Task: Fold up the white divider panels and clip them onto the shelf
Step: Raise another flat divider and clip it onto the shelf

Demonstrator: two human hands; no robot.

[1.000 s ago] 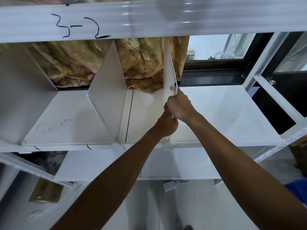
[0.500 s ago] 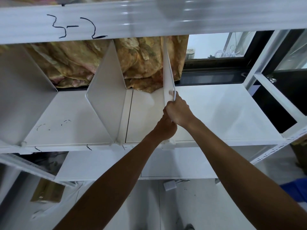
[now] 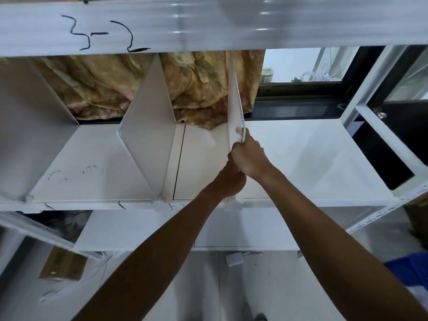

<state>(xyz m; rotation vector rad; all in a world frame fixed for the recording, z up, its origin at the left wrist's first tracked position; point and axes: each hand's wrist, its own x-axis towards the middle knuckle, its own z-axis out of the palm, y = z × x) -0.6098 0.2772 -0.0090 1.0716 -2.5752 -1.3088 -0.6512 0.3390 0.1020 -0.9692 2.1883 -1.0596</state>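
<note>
A white divider panel stands edge-on and upright near the middle of the white shelf board. My right hand grips its front edge, fingers curled round it. Just below, my left hand holds the same panel lower down, partly hidden by the right hand. A white clip sits at the shelf's front lip under the panel. Two more dividers stand to the left: a middle divider with its clip, and a far-left divider.
The upper shelf beam, marked "3-2" in black, runs across the top. A yellowish patterned cloth hangs behind the shelf. A white upright post and dark window frame are on the right. A lower shelf board lies beneath.
Both hands stay on the panel's front edge and have barely shifted. The panel remains upright; only the view has moved slightly.
</note>
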